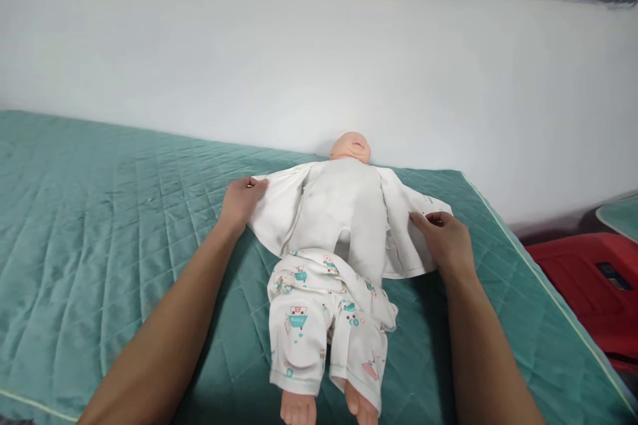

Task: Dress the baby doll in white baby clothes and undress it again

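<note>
A baby doll (pixel 339 212) lies on its back on a green quilted bed cover (pixel 100 226), head toward the wall. Its grey cloth torso is bare between the spread flaps of a white garment (pixel 279 219). Patterned white trousers (pixel 309 319) cover its legs, and bare feet stick out at the bottom. My left hand (pixel 242 202) pinches the left flap's edge, fingers closed on the cloth. My right hand (pixel 443 239) rests on the right flap, fingers curled over its edge.
A white wall (pixel 319 66) runs right behind the doll's head. The bed's right edge (pixel 548 292) drops off near my right arm. Beyond it sits a red object (pixel 588 285) low on the floor.
</note>
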A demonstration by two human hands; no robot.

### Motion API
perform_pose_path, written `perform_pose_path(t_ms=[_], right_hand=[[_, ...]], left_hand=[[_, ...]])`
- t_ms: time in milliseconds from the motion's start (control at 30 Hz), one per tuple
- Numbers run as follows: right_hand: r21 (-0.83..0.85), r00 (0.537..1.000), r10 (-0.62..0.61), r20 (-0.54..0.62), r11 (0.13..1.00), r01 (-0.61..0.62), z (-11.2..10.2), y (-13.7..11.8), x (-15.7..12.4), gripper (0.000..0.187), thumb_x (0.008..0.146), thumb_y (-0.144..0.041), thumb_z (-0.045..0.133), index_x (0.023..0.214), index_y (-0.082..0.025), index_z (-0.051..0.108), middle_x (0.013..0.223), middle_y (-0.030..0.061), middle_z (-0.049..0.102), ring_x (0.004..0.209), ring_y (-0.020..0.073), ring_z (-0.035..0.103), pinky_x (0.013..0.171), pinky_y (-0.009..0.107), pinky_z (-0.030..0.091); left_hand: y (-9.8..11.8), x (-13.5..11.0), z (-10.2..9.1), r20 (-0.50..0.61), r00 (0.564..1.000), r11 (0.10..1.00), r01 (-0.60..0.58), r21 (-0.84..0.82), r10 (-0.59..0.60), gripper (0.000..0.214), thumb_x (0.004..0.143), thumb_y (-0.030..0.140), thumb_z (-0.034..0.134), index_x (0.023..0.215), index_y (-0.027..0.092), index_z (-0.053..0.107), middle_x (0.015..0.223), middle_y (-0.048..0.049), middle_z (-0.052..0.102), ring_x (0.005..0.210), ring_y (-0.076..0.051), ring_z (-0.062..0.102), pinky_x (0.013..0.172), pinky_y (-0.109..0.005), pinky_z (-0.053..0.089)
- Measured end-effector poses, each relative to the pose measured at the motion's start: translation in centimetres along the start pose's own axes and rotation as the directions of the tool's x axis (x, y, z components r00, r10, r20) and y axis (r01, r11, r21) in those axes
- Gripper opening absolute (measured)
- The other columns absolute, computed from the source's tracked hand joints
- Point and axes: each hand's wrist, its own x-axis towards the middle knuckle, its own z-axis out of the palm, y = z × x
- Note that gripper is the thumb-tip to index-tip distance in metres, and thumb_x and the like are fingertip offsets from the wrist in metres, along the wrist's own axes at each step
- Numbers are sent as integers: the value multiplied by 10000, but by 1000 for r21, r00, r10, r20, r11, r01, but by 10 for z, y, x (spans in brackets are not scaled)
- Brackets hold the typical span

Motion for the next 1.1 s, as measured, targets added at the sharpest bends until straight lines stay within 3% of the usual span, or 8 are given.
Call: perform_pose_path(t_ms=[167,400,533,667,767,900,1000,1100], right_hand=[[-142,999,-7,-41,990,1,-3,7,3,348,728,-550,643,799,-212,682,847,100,710,764,261,623,692,381,436],[-193,993,-106,-42,977,96,1,10,3,242,752,-425,669,875,-216,673,977,104,699,841,256,634,768,393,471],[22,921,-341,-191,936,351,11,-12,-22,174,828,-339,619,942,-213,654,1014,80,655,854,213,618,820,382,497],[270,793,-607,-52,756,596,19,-40,-64,74,909,-307,594,916,-245,635,918,39,645,814,192,593,760,354,497],[342,659,-749,62,637,691,20,-53,-85,84,930,-292,606,862,-248,628,805,31,626,746,191,553,695,357,456],[354,530,-830,172,554,753,17,-59,-92,196,941,-299,628,756,-237,618,654,-5,580,670,170,505,714,364,396],[389,444,-857,260,514,764,13,-61,-91,276,949,-325,634,693,-224,605,615,-22,576,662,154,500,732,357,357],[464,370,-859,355,505,728,9,-64,-92,368,961,-345,622,628,-210,545,582,-40,544,627,132,479,724,346,336]], left_hand=[[-8,0,-3,44,990,847,-140,513,136,325,855,493,534,749,217,668,805,-127,727,784,-299,661,689,-356,440],[-4,-12,6,24,951,727,-253,639,309,254,927,357,487,979,184,665,1037,-196,697,1010,-379,651,814,-479,511],[4,-22,20,115,796,695,-581,423,595,239,953,253,448,1076,206,648,1122,-128,681,1138,-286,603,989,-431,496],[2,-23,38,338,621,575,-783,236,707,424,959,195,400,1356,200,550,1461,-95,555,1416,-249,436,1192,-453,356],[-4,-17,46,360,671,595,-742,309,648,509,979,237,396,1480,162,444,1598,-117,412,1538,-292,243,1228,-520,281],[-1,-17,43,203,740,684,-671,285,641,489,985,343,443,1397,94,528,1508,-187,507,1493,-325,318,1215,-527,291],[14,-32,35,150,740,740,-669,64,656,339,949,352,516,1173,153,675,1253,-124,683,1241,-265,571,1099,-436,444],[34,-55,25,294,761,815,-551,-179,579,232,891,395,605,847,194,712,913,-54,711,838,-186,641,763,-324,545]])
